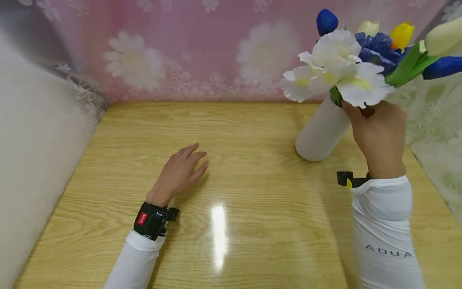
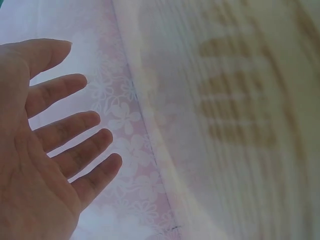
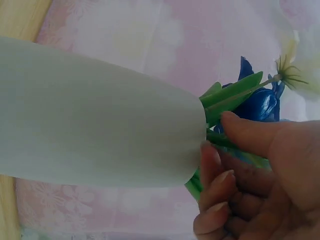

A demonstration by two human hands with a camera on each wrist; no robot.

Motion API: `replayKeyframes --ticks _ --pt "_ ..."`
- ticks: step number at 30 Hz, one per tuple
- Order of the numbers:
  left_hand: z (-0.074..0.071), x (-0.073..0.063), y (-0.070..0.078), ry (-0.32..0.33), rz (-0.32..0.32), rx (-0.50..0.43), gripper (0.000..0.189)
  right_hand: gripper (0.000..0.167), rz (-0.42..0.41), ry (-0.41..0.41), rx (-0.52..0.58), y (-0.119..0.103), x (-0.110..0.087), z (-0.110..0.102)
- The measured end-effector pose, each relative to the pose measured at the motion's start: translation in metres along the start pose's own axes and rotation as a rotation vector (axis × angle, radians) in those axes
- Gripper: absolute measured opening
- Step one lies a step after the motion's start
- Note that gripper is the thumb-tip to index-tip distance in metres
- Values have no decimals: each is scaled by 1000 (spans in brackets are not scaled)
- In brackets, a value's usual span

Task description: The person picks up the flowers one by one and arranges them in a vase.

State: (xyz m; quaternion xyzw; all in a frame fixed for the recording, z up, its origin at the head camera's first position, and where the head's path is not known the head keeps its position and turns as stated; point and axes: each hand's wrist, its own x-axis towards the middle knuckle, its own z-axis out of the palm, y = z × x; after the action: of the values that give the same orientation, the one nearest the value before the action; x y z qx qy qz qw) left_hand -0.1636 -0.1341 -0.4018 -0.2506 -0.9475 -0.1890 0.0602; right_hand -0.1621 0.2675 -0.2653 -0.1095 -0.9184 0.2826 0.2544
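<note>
A pale, plain cylindrical vase point(image 1: 322, 130) stands at the right of the wooden table, filled with artificial flowers. Large white irises point(image 1: 341, 68) face the near left, with blue tulips point(image 1: 327, 22), a yellow tulip point(image 1: 401, 35) and cream tulips behind and beside them. At the vase mouth is my right hand point(image 1: 382, 132). In the right wrist view its thumb and curled forefinger pinch a green stem point(image 3: 222, 139) right by the rim, the other fingers curled below. My left hand point(image 1: 180, 170) hovers low over the table, palm inward, fingers spread and holding nothing point(image 2: 45, 135).
The wooden table point(image 1: 252, 188) ends at a pink floral curtain point(image 1: 202, 52) at the back. White cloth point(image 1: 29, 132) hangs along the left side, and pale green patterned cloth point(image 1: 436, 116) along the right. A bright light reflection lies on the near tabletop.
</note>
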Motion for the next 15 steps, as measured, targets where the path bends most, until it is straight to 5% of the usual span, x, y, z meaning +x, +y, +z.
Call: replayKeyframes --ticks 8,15 --pt "0 0 1 -3 -6 2 41 17 76 192 210 14 -12 6" --pt "-1 4 0 3 9 4 43 31 -17 39 143 23 -23 19"
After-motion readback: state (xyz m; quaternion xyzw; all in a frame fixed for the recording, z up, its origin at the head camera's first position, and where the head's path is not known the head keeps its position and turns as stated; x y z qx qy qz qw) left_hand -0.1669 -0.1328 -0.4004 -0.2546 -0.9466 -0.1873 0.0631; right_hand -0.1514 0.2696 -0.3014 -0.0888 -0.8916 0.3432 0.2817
